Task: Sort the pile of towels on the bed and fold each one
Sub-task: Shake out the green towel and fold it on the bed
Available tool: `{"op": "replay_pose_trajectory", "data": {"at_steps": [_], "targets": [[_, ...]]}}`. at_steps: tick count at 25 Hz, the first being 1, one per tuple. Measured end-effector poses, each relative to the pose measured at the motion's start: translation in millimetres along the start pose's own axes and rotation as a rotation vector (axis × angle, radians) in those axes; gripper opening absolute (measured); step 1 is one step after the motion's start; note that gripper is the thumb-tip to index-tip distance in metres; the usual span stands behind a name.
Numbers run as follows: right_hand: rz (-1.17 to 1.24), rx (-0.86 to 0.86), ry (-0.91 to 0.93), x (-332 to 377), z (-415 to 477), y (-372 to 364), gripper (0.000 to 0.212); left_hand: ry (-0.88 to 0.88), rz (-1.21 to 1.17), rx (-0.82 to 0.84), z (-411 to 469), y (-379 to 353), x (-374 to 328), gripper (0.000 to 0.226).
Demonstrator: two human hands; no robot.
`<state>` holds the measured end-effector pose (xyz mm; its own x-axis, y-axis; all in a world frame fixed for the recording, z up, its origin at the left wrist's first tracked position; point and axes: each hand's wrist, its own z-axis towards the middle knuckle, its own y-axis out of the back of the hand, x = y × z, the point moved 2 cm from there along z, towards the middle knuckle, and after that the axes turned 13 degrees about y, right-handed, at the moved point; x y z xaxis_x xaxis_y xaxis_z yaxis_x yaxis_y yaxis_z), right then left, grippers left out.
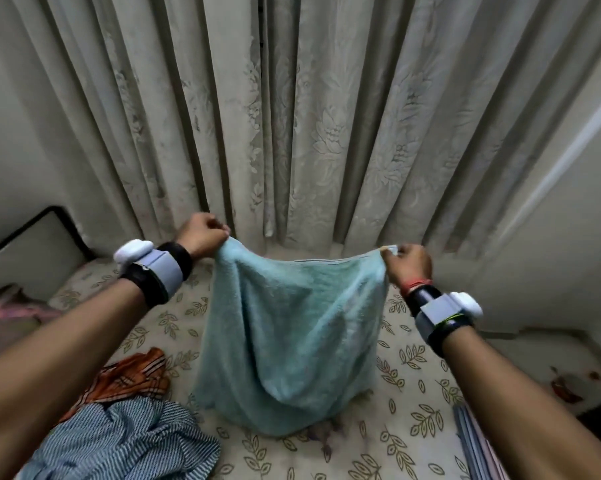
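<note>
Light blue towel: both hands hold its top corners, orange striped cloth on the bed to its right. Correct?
No: the head view shows the orange striped cloth on the bed left of the light blue towel. Left hand and right hand hold its corners.

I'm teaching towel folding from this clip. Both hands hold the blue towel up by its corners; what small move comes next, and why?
Probably bring the left hand across to the right hand, corner to corner: each pinches a top corner and the blue towel hangs spread between them, ready to halve.
</note>
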<state>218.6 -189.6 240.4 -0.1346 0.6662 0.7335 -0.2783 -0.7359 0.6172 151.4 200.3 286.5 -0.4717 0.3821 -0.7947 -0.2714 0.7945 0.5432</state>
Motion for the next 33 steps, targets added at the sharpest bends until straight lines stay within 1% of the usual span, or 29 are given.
{"op": "replay_pose_trajectory", "data": {"at_steps": [3, 5, 9, 11, 12, 15, 20, 21, 23, 24, 25, 28, 31, 33], "targets": [[0.050, 0.058, 0.075, 23.0, -24.1, -31.7, 0.030, -0.031, 0.022, 0.148, -26.2, -32.0, -13.2, 0.008], [0.075, 0.148, 0.165, 39.9, -38.1, -49.4, 0.032, -0.036, -0.018, 0.240, -44.4, -51.4, -24.3, 0.010], [0.098, 0.269, 0.328, 73.4, -63.7, -70.4, 0.028, -0.058, -0.037, 0.350, -60.7, -80.1, -34.0, 0.013], [0.055, 0.297, 0.402, 82.1, -71.9, -73.1, 0.028, -0.074, 0.010, 0.360, -64.6, -89.6, -34.1, 0.009], [0.051, 0.309, 0.416, 83.2, -73.7, -72.7, 0.029, -0.082, 0.048, 0.350, -65.5, -92.3, -33.7, 0.007], [0.071, 0.345, 0.434, 84.4, -81.6, -66.4, 0.028, -0.072, 0.144, 0.321, -63.7, -95.1, -28.3, 0.010], [-0.070, 0.412, 0.545, 93.8, -97.0, -64.1, 0.026, -0.027, 0.144, 0.316, -58.3, -100.7, -21.9, 0.015], [-0.081, 0.428, 0.549, 94.0, -98.5, -64.2, 0.028, -0.017, 0.129, 0.314, -57.6, -100.8, -20.6, 0.018], [-0.088, 0.464, 0.550, 93.2, -102.0, -64.2, 0.042, 0.006, 0.075, 0.316, -55.2, -101.5, -17.1, 0.022], [-0.093, 0.471, 0.551, 91.8, -103.5, -64.8, 0.049, 0.010, 0.052, 0.322, -54.3, -102.6, -15.5, 0.023], [-0.101, 0.454, 0.552, 91.0, -104.6, -65.7, 0.051, 0.015, 0.040, 0.329, -54.4, -103.9, -14.5, 0.023], [-0.084, 0.367, 0.548, 87.4, -104.8, -67.2, 0.042, 0.036, -0.013, 0.383, -58.6, -106.3, -14.8, 0.022], [-0.013, 0.386, 0.537, 82.5, -100.9, -66.6, 0.033, 0.073, -0.073, 0.410, -55.9, -98.9, -12.4, 0.021], [0.073, 0.412, 0.522, 77.6, -98.2, -62.2, 0.028, 0.117, -0.132, 0.362, -42.8, -89.8, -1.5, 0.018]]}}
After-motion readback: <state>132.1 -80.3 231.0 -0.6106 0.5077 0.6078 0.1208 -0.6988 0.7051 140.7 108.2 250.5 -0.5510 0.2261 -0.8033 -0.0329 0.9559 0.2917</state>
